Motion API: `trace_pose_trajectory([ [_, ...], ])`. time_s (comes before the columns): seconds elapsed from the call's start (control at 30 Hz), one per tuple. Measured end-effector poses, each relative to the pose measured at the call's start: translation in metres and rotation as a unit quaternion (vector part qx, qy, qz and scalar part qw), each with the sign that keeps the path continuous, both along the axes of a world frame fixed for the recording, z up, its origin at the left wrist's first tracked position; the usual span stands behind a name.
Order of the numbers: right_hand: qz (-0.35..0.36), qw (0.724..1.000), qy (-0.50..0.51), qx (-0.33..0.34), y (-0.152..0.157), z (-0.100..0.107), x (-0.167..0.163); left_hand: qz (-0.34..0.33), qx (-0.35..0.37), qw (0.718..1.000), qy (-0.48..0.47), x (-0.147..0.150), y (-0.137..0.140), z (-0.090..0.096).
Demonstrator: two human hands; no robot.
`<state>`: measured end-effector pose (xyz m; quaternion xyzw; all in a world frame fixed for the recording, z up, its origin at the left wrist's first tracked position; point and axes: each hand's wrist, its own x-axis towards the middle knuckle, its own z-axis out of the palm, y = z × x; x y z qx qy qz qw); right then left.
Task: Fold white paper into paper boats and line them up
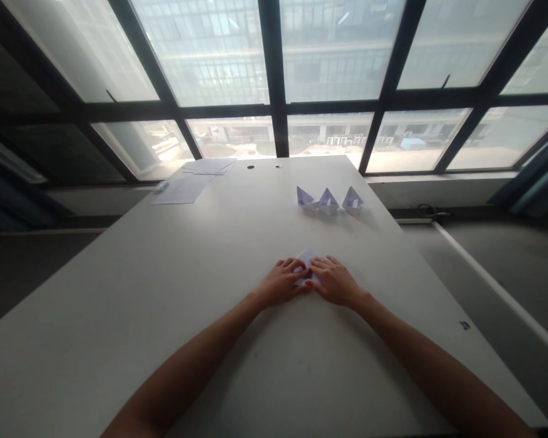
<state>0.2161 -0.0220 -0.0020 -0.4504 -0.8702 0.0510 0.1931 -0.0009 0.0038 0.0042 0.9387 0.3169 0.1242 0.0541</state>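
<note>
Folded white paper (307, 258), small, flat on the desk (164, 292), near centre, mostly covered by both hands. Left hand (281, 283): grip pressed down on the paper's left side, fingers together. Right hand (335, 281): grip pressed down on its right side. Three folded paper boats (329, 201) in a row, well beyond. Loose paper sheets (187, 185) at the far left corner
</note>
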Motion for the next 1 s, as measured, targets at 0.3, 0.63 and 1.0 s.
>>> trace_pose_trajectory([
  [0.3,-0.052,0.997,-0.052,0.014,0.006,-0.001,0.006,0.084,-0.006,0.995,-0.057,0.000,0.013,-0.014],
  [0.63,-0.110,0.994,-0.007,0.020,0.003,-0.014,-0.013,0.033,0.022,0.999,0.016,0.009,0.002,-0.022],
  [1.0,-0.101,0.989,-0.070,-0.080,0.003,-0.032,-0.015,0.091,-0.009,0.991,0.095,-0.004,0.008,-0.034],
])
